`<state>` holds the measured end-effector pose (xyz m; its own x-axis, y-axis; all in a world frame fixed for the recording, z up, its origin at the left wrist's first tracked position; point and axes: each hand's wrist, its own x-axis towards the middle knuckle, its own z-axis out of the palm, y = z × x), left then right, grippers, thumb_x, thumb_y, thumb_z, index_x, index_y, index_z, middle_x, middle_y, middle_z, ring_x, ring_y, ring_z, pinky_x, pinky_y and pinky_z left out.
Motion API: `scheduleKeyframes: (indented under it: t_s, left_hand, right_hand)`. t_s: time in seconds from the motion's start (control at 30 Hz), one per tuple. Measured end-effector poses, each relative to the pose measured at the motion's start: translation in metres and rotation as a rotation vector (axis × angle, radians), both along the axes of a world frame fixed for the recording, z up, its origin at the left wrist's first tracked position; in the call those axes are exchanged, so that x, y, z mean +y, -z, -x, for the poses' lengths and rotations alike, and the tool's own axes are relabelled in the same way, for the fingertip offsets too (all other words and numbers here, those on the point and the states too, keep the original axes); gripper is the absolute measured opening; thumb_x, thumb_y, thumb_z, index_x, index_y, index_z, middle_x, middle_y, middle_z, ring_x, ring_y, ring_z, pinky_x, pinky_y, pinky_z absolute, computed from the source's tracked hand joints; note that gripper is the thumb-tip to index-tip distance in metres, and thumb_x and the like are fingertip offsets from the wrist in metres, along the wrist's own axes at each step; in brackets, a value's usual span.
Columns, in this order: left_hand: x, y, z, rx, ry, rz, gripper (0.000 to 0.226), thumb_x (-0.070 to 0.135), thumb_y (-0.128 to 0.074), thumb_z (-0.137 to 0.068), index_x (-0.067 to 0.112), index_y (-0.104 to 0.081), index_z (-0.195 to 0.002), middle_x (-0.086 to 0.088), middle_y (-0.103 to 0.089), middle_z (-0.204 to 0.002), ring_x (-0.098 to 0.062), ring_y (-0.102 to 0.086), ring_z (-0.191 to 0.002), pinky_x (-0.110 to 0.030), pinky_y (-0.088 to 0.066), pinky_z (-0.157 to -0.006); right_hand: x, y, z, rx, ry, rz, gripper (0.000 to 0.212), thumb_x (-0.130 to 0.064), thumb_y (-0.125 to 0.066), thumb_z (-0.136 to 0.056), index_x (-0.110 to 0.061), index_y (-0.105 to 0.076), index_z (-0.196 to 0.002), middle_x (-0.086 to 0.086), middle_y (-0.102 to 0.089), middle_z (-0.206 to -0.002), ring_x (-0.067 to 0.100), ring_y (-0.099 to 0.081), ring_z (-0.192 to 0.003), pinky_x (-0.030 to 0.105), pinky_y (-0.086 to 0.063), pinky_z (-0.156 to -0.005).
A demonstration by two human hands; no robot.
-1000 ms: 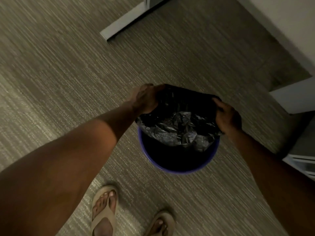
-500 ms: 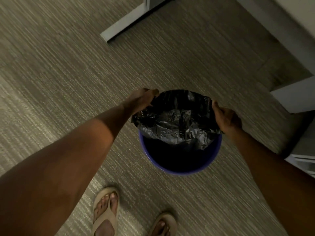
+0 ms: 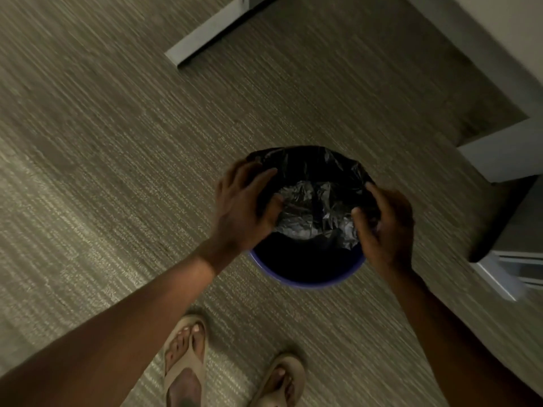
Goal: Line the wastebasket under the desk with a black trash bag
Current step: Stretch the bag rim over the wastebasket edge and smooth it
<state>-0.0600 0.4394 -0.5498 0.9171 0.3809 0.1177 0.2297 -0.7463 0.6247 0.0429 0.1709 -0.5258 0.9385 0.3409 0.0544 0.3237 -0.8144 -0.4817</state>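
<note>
A round blue wastebasket [image 3: 311, 282] stands on the carpet in front of my feet. A black trash bag [image 3: 314, 183] lies crumpled in its mouth and is folded over the far rim, while the near rim shows bare blue. My left hand [image 3: 244, 210] rests on the left side of the rim, fingers spread over the bag and thumb pressing the plastic inside. My right hand [image 3: 385, 227] pinches the bag's edge at the right side of the rim.
A white desk leg foot [image 3: 205, 36] lies on the carpet at the top. White desk panels [image 3: 505, 154] and a drawer unit [image 3: 511, 271] stand at the right. My two sandalled feet [image 3: 188, 359] are just below the basket.
Both hands have shifted from the far part of the rim toward the near sides, pulling the bag's edge down over the far rim. The bag now sits lower in the basket.
</note>
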Motion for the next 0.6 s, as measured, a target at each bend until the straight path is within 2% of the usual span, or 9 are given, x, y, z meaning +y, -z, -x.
scheduleKeyframes:
  t_s: [0.07, 0.17, 0.27, 0.33, 0.4, 0.47, 0.6]
  left_hand:
    - [-0.014, -0.006, 0.008, 0.171, 0.104, -0.016, 0.072, 0.052, -0.06, -0.088, 0.019, -0.051, -0.151, -0.007, -0.065, -0.138, -0.038, -0.045, -0.134, -0.053, -0.037, -0.108]
    - [-0.019, -0.01, 0.019, 0.367, 0.206, -0.043, 0.087, 0.045, -0.067, -0.084, 0.019, -0.034, -0.161, -0.007, -0.069, -0.131, -0.039, -0.047, -0.128, -0.05, -0.035, -0.1]
    - [-0.015, -0.014, 0.034, 0.334, 0.265, -0.192, 0.083, 0.042, -0.072, -0.079, 0.017, -0.046, -0.154, -0.006, -0.07, -0.117, -0.038, -0.054, -0.117, -0.046, -0.04, -0.091]
    - [-0.015, -0.015, 0.046, 0.286, 0.306, -0.22, 0.064, 0.043, -0.073, -0.077, 0.019, -0.063, -0.137, -0.009, -0.068, -0.114, -0.04, -0.057, -0.113, -0.047, -0.042, -0.09]
    - [-0.017, -0.011, 0.06, 0.181, 0.335, -0.239, 0.041, 0.042, -0.077, -0.077, 0.023, -0.073, -0.113, -0.009, -0.067, -0.108, -0.038, -0.058, -0.106, -0.047, -0.04, -0.089]
    - [-0.019, -0.002, 0.077, 0.071, 0.364, -0.257, 0.027, 0.041, -0.08, -0.079, 0.024, -0.073, -0.099, -0.007, -0.066, -0.102, -0.035, -0.058, -0.101, -0.046, -0.038, -0.09]
    - [-0.022, 0.016, 0.111, 0.038, 0.396, -0.271, 0.024, 0.039, -0.069, -0.089, 0.021, -0.072, -0.106, -0.007, -0.068, -0.109, -0.035, -0.059, -0.106, -0.048, -0.038, -0.094]
  right_hand:
    - [-0.005, 0.001, 0.012, 0.109, -0.086, 0.093, 0.065, -0.024, -0.077, -0.088, -0.012, -0.055, -0.149, 0.022, -0.056, -0.146, 0.043, -0.045, -0.141, 0.059, -0.041, -0.111]
    - [-0.016, 0.004, 0.021, 0.117, -0.069, 0.143, 0.067, -0.009, -0.085, -0.078, -0.011, -0.062, -0.141, 0.019, -0.066, -0.125, 0.045, -0.053, -0.125, 0.062, -0.047, -0.099]
    - [-0.034, 0.006, 0.029, 0.035, -0.087, 0.129, 0.053, -0.001, -0.087, -0.069, -0.015, -0.074, -0.119, 0.009, -0.069, -0.103, 0.04, -0.058, -0.107, 0.057, -0.053, -0.084]
    - [-0.048, 0.008, 0.038, -0.025, -0.107, 0.126, 0.045, 0.001, -0.089, -0.067, -0.014, -0.077, -0.108, 0.007, -0.069, -0.097, 0.038, -0.06, -0.102, 0.051, -0.055, -0.079]
    - [-0.063, 0.012, 0.049, -0.079, -0.142, 0.12, 0.043, 0.003, -0.089, -0.069, -0.01, -0.075, -0.108, 0.008, -0.069, -0.1, 0.036, -0.062, -0.103, 0.048, -0.057, -0.079]
    - [-0.074, 0.017, 0.06, -0.109, -0.188, 0.118, 0.043, 0.004, -0.088, -0.07, -0.008, -0.073, -0.109, 0.009, -0.07, -0.109, 0.032, -0.062, -0.111, 0.047, -0.058, -0.086]
    - [-0.089, 0.031, 0.078, -0.045, -0.277, 0.124, 0.042, 0.004, -0.084, -0.075, -0.005, -0.074, -0.115, 0.01, -0.071, -0.126, 0.026, -0.061, -0.127, 0.044, -0.06, -0.093]
